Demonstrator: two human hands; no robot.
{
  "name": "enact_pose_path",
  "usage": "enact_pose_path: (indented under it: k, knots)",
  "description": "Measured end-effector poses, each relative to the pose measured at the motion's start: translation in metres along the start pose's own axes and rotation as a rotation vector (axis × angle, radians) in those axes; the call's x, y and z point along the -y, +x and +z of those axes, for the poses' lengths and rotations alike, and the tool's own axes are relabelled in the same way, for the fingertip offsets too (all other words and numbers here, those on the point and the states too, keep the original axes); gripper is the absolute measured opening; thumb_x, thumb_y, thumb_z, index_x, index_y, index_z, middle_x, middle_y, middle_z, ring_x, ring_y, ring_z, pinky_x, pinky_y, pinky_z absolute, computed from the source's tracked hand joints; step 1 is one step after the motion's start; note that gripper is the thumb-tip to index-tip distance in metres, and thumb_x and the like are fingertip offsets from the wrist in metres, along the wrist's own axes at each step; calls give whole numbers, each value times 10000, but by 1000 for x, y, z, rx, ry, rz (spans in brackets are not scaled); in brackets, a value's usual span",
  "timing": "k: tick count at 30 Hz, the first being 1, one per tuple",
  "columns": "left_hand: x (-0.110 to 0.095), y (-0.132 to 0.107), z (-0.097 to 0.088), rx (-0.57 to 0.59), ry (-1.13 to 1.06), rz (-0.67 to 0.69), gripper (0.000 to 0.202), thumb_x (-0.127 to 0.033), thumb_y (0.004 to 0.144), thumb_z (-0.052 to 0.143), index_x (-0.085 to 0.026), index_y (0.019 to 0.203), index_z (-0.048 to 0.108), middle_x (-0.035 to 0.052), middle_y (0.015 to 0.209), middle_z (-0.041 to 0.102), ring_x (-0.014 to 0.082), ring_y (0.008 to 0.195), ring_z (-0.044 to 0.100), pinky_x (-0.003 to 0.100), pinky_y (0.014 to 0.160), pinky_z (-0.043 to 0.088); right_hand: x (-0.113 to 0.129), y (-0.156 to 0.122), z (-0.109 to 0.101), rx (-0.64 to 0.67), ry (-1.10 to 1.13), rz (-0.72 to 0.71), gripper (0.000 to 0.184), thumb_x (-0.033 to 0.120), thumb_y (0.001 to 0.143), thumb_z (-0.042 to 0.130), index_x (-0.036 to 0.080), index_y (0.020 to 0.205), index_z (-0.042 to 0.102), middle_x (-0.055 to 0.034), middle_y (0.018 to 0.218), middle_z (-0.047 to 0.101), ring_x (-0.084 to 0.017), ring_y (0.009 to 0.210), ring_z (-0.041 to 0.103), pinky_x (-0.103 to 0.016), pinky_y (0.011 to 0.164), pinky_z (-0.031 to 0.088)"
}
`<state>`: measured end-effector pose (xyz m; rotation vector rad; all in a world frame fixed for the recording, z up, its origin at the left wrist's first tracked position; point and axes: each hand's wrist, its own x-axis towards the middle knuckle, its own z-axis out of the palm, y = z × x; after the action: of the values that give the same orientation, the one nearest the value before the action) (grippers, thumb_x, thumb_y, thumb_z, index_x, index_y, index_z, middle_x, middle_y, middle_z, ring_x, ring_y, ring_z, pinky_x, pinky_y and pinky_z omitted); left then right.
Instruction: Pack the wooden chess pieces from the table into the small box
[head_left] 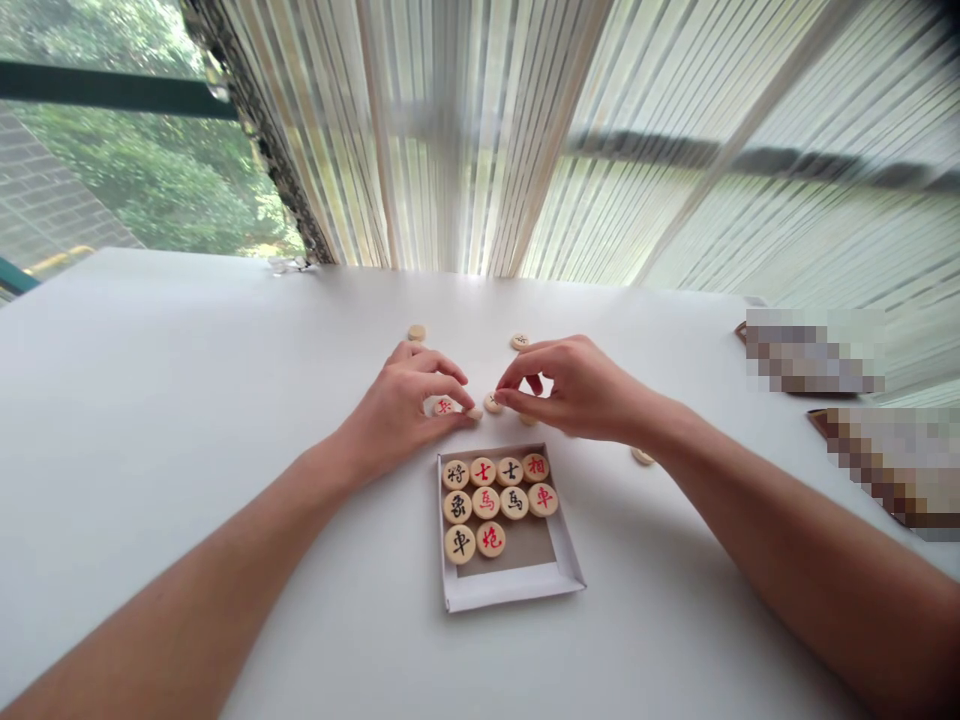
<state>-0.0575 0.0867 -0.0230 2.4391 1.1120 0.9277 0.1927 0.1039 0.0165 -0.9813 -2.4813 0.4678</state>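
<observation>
My left hand (405, 395) is closed just above the table, thumb and forefinger pinching a small wooden Chinese chess piece (474, 412) seen edge-on. Under its fingers lies a piece with a red character (444, 406). My right hand (574, 390) pinches another chess piece (492, 402), whose dark character is partly covered by the fingertips. Both held pieces are close together beyond a shallow white box (517, 590). In that box, round pieces with red and black characters stand in rows, such as a red-marked piece (490, 540) in the nearest row.
Loose chess pieces lie around my hands: one (417, 332) at the back left, one with a dark character (520, 341) behind my right hand, and one (643, 456) by my right wrist. Pixelated, dark-edged objects (821, 425) sit at the right. A striped curtain (450, 150) hangs behind the white table (150, 400).
</observation>
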Motion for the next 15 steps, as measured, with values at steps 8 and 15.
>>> enact_pose_path:
  k: [8, 15]
  knots:
    - [3, -2, -4, -21, 95, 97, 90, -243, 924, 815, -307, 928, 878, 60, 1090, 787, 270, 1080, 567, 449, 1039, 475, 0, 0, -2, -15, -9, -5, 110, 199, 930, 750, 185, 852, 826, -7, 715, 769, -134, 611, 605, -282, 674, 449]
    - [4, -5, -7, 35, 168, 114, 134, -219, 940, 778, -308, 953, 877, 72, 1192, 780, 300, 1147, 555, 476, 1015, 471, 2, 0, -2, 0, -9, -11, 103, 181, 924, 746, 185, 864, 830, -24, 775, 798, -145, 634, 621, -286, 664, 441]
